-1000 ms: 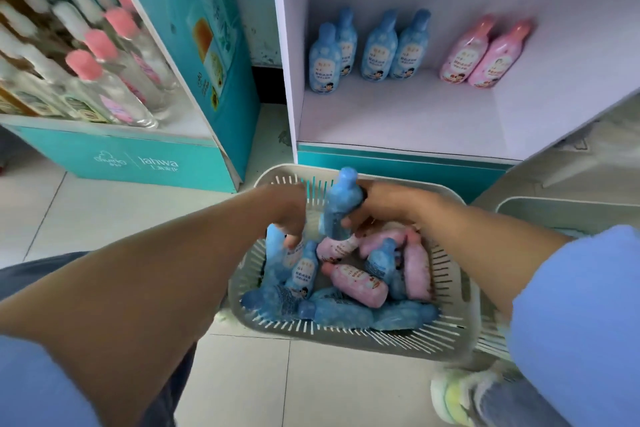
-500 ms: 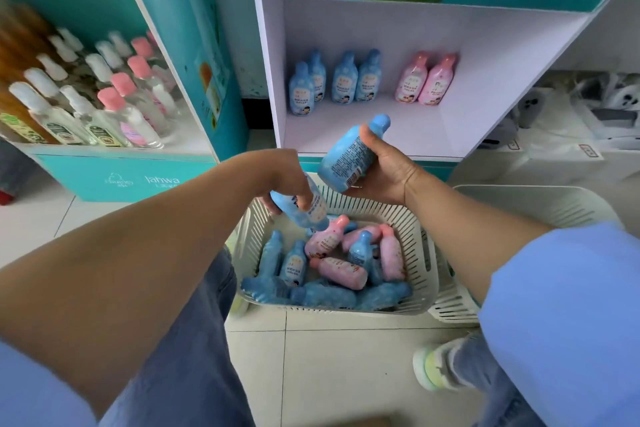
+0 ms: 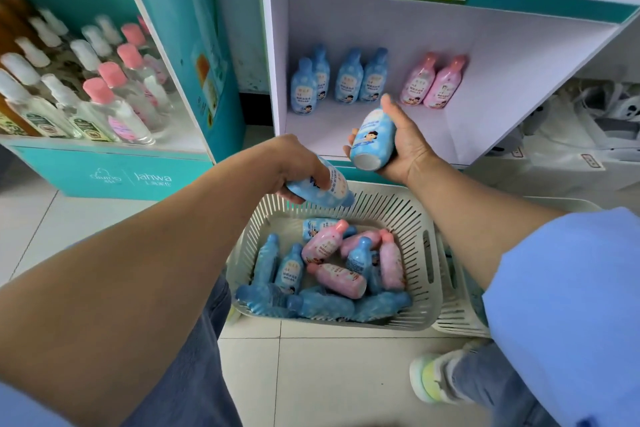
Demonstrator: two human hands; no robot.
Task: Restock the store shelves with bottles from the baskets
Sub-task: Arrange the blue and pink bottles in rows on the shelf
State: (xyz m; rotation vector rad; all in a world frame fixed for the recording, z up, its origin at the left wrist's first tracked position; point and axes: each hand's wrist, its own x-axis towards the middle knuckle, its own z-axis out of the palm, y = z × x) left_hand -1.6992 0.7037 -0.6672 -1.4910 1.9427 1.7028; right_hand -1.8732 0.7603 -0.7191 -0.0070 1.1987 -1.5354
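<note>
**Carry stage: two blue bottles lifted, shelving next**

Blue bottle: gripped in right hand, fingers curled round the body, base toward the camera, at the front edge of the white shelf.
Second blue bottle: clasped from above in left hand, tilted, over the basket rim.
Basket stock: mixed blue and pink bottles, lying loose.
Shelf stock: blue group at back left, pink pair to its right.
Next, by judgement: to be stood cap-up with the blue group, without toppling neighbours.
</note>
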